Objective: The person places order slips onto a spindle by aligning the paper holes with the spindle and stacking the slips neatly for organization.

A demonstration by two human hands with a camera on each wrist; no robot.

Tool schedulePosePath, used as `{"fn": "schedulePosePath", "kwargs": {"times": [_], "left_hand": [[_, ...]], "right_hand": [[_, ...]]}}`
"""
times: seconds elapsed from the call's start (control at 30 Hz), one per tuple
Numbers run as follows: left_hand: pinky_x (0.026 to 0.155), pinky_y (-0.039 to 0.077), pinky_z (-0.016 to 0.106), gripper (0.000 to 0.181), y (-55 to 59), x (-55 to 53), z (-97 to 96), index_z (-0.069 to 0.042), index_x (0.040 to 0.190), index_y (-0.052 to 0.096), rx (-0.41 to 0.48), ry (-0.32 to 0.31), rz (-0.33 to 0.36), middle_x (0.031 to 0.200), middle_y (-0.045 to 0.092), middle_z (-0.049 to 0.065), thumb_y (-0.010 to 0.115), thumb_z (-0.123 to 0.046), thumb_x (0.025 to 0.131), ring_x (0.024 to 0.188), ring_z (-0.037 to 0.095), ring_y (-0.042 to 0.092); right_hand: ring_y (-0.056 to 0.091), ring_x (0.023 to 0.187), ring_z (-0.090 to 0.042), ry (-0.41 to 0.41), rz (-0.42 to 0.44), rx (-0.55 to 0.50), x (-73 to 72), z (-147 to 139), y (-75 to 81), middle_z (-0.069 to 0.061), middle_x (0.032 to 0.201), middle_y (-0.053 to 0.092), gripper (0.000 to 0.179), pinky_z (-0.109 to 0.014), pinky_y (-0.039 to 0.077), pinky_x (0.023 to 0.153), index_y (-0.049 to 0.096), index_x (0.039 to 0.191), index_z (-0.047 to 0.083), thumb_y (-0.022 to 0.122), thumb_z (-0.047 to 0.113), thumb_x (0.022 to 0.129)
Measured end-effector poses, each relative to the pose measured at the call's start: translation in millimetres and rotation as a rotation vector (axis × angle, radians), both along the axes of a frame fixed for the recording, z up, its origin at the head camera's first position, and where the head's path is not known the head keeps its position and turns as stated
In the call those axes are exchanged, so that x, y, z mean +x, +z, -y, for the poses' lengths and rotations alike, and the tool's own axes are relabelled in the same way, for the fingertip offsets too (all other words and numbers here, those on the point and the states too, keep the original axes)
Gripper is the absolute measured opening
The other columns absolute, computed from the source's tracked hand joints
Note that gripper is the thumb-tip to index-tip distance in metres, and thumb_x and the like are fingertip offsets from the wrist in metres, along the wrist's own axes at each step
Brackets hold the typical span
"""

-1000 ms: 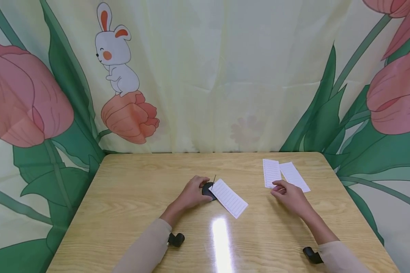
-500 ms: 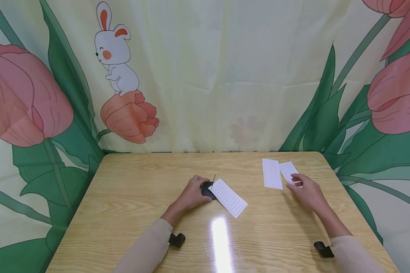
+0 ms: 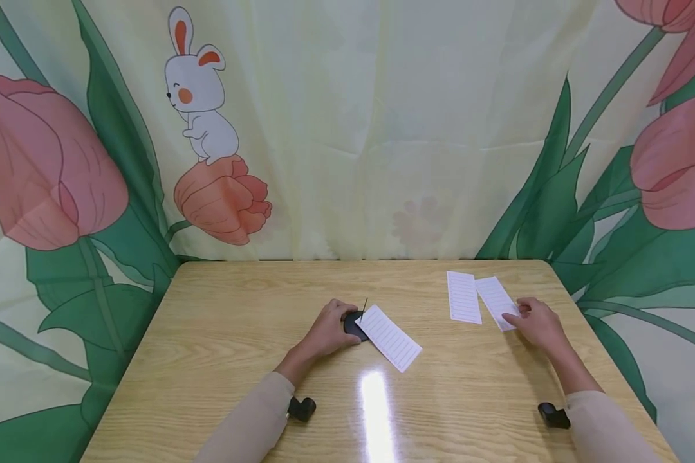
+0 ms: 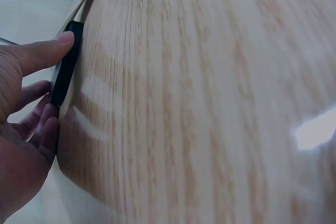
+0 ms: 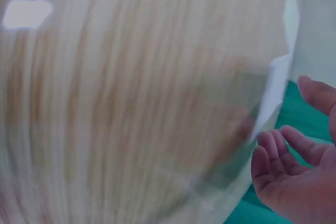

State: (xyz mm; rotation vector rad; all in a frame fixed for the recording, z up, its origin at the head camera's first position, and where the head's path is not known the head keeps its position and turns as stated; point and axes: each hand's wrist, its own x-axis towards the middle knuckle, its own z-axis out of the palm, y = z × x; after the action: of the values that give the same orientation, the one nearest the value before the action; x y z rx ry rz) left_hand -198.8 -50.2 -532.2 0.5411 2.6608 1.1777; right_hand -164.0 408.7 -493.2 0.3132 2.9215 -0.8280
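**Left hand (image 3: 330, 330) had the black disc (image 3: 354, 328) gripped!**

Thumb and fingers held its left side; a thin spike (image 3: 364, 308) rose there, and a lined card (image 3: 391, 339) overlapped its right edge. Well right of the disc, the right hand's (image 3: 537, 323) thumb and fingers stood apart beside a slanted card (image 3: 495, 299), contact unclear. Between disc and slanted card, farther back, lay a straighter card (image 3: 463, 297).

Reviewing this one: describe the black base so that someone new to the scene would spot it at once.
On the wood-grain table, go to the person's left hand, near the middle. Between its thumb and fingers is the black base, beside a lined paper slip. Unlike that white, rectangular slip, it is dark and round, with a thin rod pointing up.
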Motion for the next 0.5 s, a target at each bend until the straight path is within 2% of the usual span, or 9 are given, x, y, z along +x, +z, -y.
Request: {"fn": "schedulePosePath", "kwargs": {"times": [0.2,0.5], "left_hand": [[0.100,0.047,0.043,0.067,0.3,0.9,-0.1,-0.006,0.137,0.063,0.002,0.003,0.020,0.127,0.056,0.011,0.092,-0.019,0.078,0.115,0.025,0.054],[0.100,0.047,0.043,0.066,-0.2,-1.1,-0.3,-0.006,0.136,0.064,-0.008,0.011,0.006,0.127,0.057,0.011,0.093,-0.020,0.077,0.116,0.025,0.055]], "right_hand": [[0.047,0.121,-0.057,-0.049,0.040,0.021,-1.6,-12,-9.5,-0.044,0.132,0.047,0.066,-0.066,0.042,0.103,0.043,0.136,-0.022,0.067,0.026,0.098],[0.053,0.105,-0.050,-0.057,0.004,0.059,-4.1,-7,-10.7,-0.040,0.118,0.055,0.050,-0.061,0.046,0.093,0.052,0.126,-0.020,0.070,0.016,0.096]]}}
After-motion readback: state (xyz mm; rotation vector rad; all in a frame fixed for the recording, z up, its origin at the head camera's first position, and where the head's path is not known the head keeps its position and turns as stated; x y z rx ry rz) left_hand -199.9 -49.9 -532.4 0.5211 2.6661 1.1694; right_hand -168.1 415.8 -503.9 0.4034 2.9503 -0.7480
